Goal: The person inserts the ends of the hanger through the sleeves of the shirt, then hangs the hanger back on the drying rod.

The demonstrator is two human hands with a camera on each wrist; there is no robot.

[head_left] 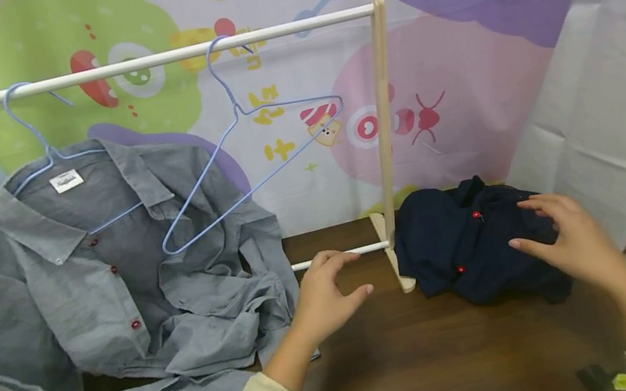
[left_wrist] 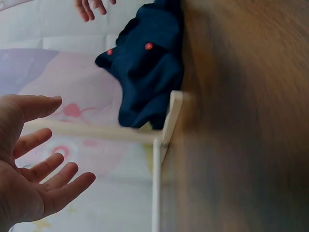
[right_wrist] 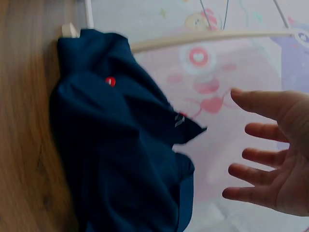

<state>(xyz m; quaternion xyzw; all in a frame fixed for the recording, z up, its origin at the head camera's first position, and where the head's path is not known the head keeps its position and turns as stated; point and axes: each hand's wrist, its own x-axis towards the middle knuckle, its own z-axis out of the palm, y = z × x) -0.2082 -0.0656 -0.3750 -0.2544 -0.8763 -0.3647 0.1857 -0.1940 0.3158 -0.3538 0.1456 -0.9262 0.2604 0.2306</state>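
Note:
A dark navy garment with red buttons [head_left: 472, 244] lies bunched on the table, right of the rack's post. My right hand [head_left: 578, 239] hovers by its right side with fingers spread; the right wrist view shows a gap between that hand [right_wrist: 275, 150] and the cloth. Nothing is in my left hand [head_left: 327, 294], which is held above the table between the two garments, its fingers parted. A grey shirt [head_left: 82, 278] with red buttons hangs on a blue hanger [head_left: 27, 127] at the left. Beside it a bare blue hanger [head_left: 236, 115] hangs from the rail.
The rack has a white rail [head_left: 139, 64], a wooden post [head_left: 385, 113] and a low white bar [head_left: 354, 252]. Lower parts of the grey shirt spread over the brown table [head_left: 442, 354]. Behind stands a printed cartoon backdrop [head_left: 446, 95], with a pale curtain [head_left: 586, 70] at the right.

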